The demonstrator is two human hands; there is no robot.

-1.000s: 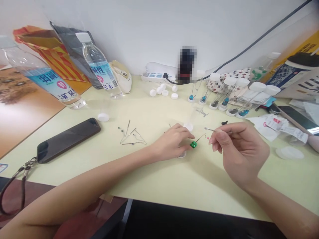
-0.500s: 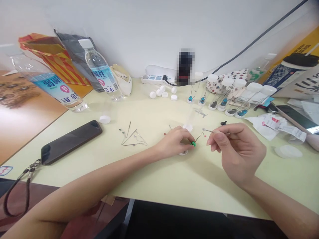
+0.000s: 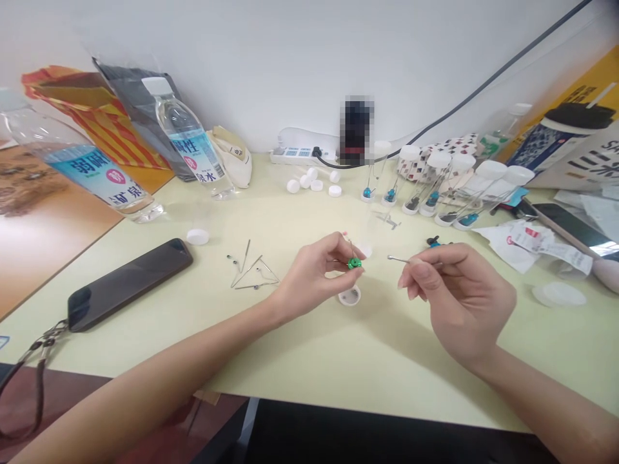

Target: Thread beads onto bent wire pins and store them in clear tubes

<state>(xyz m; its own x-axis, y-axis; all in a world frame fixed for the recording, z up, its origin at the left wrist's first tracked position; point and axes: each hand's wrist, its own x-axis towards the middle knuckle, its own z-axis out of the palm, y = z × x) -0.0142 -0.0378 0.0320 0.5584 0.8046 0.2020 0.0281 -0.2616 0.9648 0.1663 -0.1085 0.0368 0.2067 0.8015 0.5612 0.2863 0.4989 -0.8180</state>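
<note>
**Two hands pinching a bead and a pin**

Your left hand pinches one green bead on one thin wire between closed fingertips. Your right hand grips one metal pin, fingers curled. One white bottle cap lies just below the bead; six loose white caps lie well beyond.

The lying water bottle label reads 弱碱 and 矿泉; the upright water bottle label reads 碱性 and 泉水.

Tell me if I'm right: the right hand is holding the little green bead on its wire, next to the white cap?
No, that's the wrong hand: the left hand holds the green bead on its wire, next to the white cap, as the head view shows.
</note>
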